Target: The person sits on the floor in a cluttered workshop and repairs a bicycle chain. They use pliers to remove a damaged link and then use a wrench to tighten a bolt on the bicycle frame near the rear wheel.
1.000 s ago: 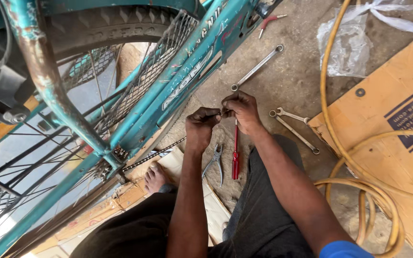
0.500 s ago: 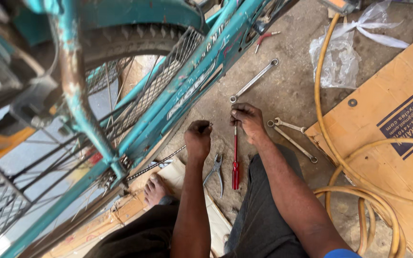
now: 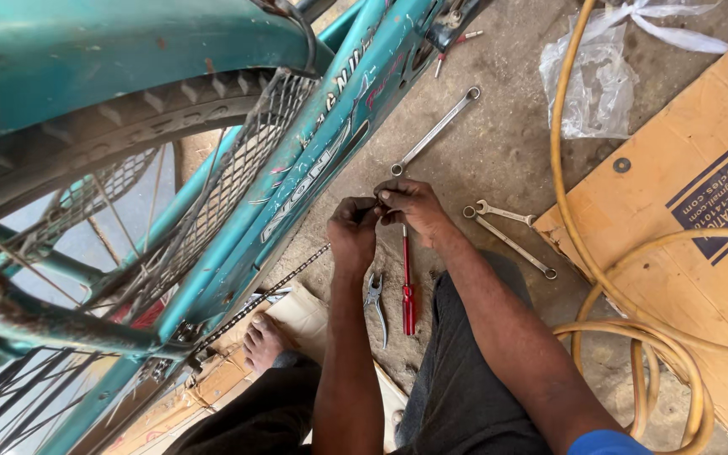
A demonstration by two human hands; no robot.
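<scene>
- The left hand (image 3: 352,226) and right hand (image 3: 414,205) meet fingertip to fingertip over the concrete floor (image 3: 499,143), both pinched on the end of the bicycle chain (image 3: 263,305); whatever small part sits between the fingers is too small to tell.
- The chain runs taut from that pinch down-left to the teal bicycle frame (image 3: 313,160).
- To do this well, I'd judge: keep the chain lightly tensioned, work close to the fingertips, and steady both wrists.
- The red screwdriver (image 3: 407,286) and pliers (image 3: 375,297) lie just below the hands, the spanners (image 3: 507,229) to the right.
</scene>
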